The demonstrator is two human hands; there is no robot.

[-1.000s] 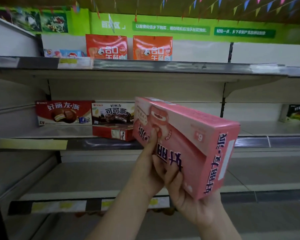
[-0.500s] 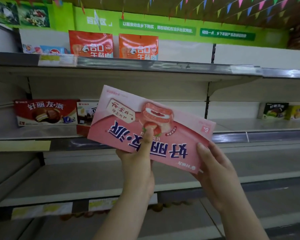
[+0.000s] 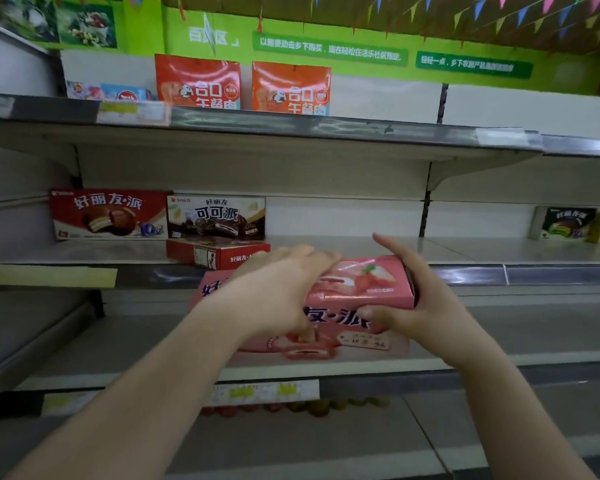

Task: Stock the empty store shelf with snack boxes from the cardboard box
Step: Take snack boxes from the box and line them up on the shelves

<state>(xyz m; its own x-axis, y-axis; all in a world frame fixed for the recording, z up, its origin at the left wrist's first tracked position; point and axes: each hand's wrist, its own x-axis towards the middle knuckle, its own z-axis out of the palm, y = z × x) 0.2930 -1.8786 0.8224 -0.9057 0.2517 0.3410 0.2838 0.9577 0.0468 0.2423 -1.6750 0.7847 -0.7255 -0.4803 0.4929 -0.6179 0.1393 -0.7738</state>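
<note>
While both hands hold it, left hand grip curled over top, right hand grip clamping the end, pink rectangular cardboard snack box sits just before the grey metal shelf.

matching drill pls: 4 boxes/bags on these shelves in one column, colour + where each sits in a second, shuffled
Things:
1. pink box
2. red pie box
3. cocoa pie box
4. orange bags

Places:
A. top shelf, standing side by side
B. middle shelf, far left, upright
C. held in both hands, in front of the middle shelf edge
D. middle shelf, upright, just right of the red one

Pairs: 1-C, 2-B, 3-D, 4-A. The left hand lies over the pink box; the right hand grips its right end.
</note>
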